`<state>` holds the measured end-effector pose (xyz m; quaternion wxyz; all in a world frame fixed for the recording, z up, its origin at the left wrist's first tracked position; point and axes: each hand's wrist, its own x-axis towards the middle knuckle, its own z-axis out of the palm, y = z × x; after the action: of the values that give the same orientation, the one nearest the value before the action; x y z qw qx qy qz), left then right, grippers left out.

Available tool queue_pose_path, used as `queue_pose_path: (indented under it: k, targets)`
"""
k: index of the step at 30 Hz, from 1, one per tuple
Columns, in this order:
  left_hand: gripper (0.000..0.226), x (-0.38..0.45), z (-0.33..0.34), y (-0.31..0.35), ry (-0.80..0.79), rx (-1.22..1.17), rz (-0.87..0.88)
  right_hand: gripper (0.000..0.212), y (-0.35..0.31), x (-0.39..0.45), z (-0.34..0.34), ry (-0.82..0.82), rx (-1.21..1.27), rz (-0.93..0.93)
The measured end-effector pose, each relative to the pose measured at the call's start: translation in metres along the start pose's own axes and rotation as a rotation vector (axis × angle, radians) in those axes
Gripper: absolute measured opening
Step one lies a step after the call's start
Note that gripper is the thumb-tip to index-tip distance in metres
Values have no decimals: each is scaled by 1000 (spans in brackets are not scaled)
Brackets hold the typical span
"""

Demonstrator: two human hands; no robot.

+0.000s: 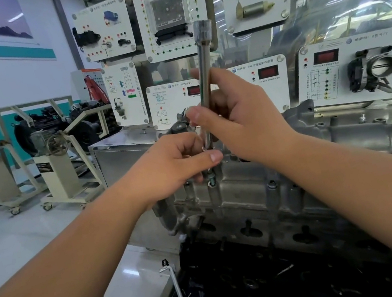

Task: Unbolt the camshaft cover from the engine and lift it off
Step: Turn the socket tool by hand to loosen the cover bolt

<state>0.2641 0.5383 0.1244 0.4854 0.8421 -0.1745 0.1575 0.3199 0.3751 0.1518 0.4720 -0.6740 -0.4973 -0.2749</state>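
The grey cast-aluminium camshaft cover (248,186) sits bolted atop the dark engine block in front of me. At its near-left edge a small steel bolt (211,179) stands partly raised. My right hand (244,118) pinches the long chrome socket extension (206,88) upright above the bolt; my left hand (179,164) pinches its lower end, steadying it. I should keep it plumb, turning lightly.

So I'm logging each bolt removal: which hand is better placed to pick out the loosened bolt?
Probably the left hand: its fingertips sit right at the raised steel bolt on the grey aluminium camshaft cover, while the right hand grips the long steel socket extension bar.
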Motion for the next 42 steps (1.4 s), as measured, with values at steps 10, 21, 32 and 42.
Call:
queue_pose_path:
  k: [10, 21, 32, 42]
  targets:
    - [34, -5, -4, 1, -16, -6, -12, 31, 1, 0, 0, -99, 79, -55]
    - [45, -4, -6, -2, -46, 49, -38, 28, 1, -2, 2, -90, 35, -11]
    - [70, -2, 1, -2, 12, 8, 14, 18, 2, -2, 3, -36, -7, -2]
    - [56, 0, 0, -4, 21, 6, 12, 37, 1, -2, 1, -42, 9, 44]
